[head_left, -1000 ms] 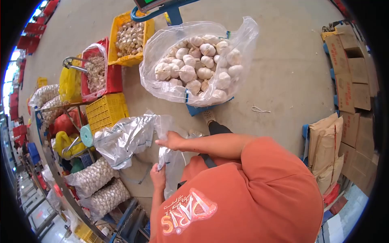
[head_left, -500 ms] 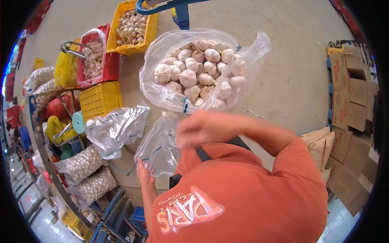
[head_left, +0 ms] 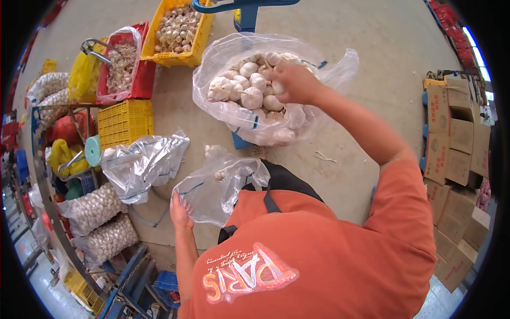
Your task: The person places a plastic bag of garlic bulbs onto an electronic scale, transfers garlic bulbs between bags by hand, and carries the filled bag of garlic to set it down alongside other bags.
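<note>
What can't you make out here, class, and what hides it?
In the head view:
Right hand: what, if anything, its grip holds; the hand's back covers it.
Blue stand: top, cut off by the upper edge.
Platform: mostly hidden under the garlic bag.
Cartons: print too small to read.

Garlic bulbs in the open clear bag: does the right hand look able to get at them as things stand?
Probably yes: the clear bag gapes open, and the right hand is at the garlic bulbs, with no plastic visibly in its way.
</note>
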`<control>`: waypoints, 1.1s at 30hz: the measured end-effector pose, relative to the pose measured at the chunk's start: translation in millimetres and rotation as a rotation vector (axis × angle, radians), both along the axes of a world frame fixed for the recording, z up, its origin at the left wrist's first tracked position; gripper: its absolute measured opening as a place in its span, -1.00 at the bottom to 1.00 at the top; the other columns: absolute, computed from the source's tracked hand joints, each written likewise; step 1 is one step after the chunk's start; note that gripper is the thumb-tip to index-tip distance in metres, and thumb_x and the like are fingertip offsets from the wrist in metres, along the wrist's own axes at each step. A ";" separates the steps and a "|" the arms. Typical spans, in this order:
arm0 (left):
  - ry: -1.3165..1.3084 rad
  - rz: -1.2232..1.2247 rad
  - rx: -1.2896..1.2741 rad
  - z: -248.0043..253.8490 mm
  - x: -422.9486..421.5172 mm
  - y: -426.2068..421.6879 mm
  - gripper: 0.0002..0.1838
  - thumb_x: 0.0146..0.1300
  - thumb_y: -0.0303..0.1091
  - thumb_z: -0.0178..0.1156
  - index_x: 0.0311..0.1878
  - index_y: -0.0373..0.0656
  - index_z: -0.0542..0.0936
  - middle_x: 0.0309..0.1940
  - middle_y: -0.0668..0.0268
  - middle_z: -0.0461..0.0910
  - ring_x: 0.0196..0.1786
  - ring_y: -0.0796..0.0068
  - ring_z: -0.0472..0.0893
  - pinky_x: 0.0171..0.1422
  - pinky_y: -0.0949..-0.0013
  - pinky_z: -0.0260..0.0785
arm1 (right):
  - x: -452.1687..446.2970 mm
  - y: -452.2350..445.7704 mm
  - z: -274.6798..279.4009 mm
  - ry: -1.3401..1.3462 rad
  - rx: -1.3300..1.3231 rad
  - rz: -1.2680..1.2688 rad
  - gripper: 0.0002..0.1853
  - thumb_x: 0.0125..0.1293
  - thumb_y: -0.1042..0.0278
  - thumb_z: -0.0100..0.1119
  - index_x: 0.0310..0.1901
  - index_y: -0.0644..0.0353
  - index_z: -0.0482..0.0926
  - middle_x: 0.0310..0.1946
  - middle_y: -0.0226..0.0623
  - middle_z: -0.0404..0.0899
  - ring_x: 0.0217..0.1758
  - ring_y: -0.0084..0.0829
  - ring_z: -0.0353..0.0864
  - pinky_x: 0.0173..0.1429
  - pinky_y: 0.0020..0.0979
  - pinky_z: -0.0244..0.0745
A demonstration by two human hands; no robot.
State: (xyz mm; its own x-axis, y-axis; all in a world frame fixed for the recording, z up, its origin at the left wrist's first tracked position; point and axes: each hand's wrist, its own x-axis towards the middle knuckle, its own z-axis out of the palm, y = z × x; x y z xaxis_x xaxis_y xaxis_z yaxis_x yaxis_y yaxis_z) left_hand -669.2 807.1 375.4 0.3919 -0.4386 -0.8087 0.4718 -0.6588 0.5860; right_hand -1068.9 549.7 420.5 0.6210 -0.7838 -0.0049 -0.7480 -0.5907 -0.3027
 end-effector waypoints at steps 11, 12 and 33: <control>0.065 -0.159 -0.063 -8.3 5.0 -13.4 -0.81 0.35 -0.15 0.00 -0.37 0.04 0.35 -0.70 0.59 0.14 -0.72 0.77 0.08 -0.68 0.59 -0.17 | 65.1 15.7 -6.1 0.030 0.437 -0.273 -0.43 0.22 0.05 0.02 0.27 -0.06 0.25 -0.13 -0.10 0.58 -0.09 -0.14 0.58 -0.05 -0.20 0.46; 0.064 -0.161 -0.062 -6.8 3.7 -14.2 -0.81 0.35 -0.15 0.00 -0.37 0.04 0.35 -0.70 0.59 0.14 -0.72 0.77 0.08 -0.68 0.59 -0.17 | 81.4 27.4 5.8 0.192 0.375 -0.319 -0.37 0.20 0.05 0.06 0.31 -0.10 0.21 -0.09 -0.07 0.57 -0.03 -0.09 0.56 0.00 -0.16 0.43; 0.137 -0.327 -0.104 -3.8 23.8 -35.3 -0.75 0.37 -0.06 -0.03 -0.38 0.05 0.33 -0.72 0.62 0.13 -0.72 0.79 0.09 -0.68 0.59 -0.17 | 172.9 181.3 26.1 -0.565 1.128 -0.111 -0.38 0.06 0.15 0.36 0.15 0.08 0.34 0.00 -0.18 0.48 0.04 -0.31 0.50 0.07 -0.35 0.41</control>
State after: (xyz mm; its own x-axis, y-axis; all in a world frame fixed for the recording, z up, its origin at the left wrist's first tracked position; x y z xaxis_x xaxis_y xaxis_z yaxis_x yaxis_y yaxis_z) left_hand -645.5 771.8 371.6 0.1087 -0.6053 -0.7886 0.3251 -0.7280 0.6036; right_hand -896.0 731.0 446.6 0.6862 -0.5648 -0.4584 -0.3794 0.2598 -0.8880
